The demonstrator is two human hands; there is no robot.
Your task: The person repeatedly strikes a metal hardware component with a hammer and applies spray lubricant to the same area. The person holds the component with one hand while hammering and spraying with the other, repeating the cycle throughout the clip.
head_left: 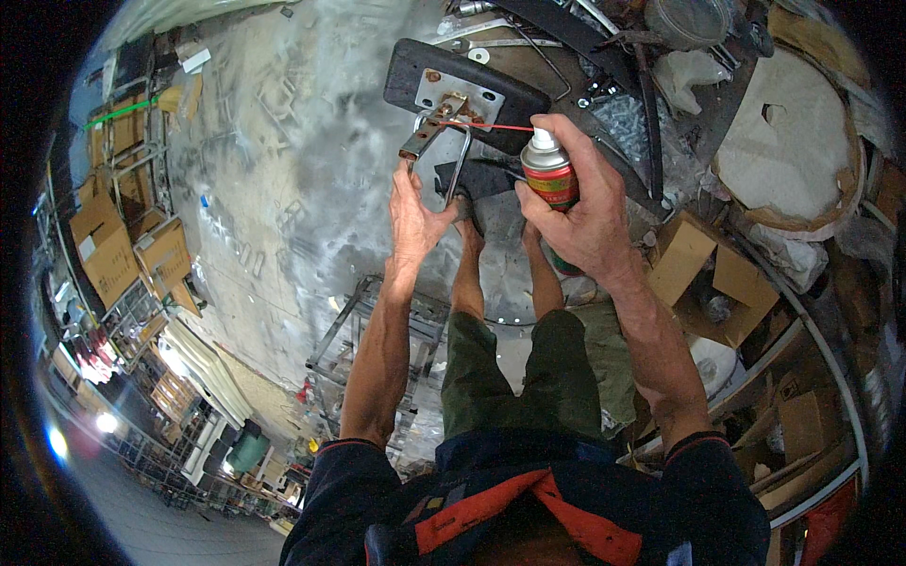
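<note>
My left hand (412,219) is closed around the lower end of a metal bracket (422,140) with a bent rod (460,168) beside it. The bracket joins a metal plate with rust spots (489,97) on a long black pad (404,74), which is held tilted above the floor. In my right hand (599,212) is an upright spray can (549,177), silver at the top with a red and yellow body. Its thin red straw (500,126) points left, with the tip at the joint of bracket and plate. Whether spray is coming out cannot be made out.
Wrenches (481,42), bolts and a clear plastic bag of small parts (621,127) lie at the far right. An opened carton (708,274) stands right of my legs. A metal frame (354,325) is on the floor at left; cartons (104,245) stand farther left.
</note>
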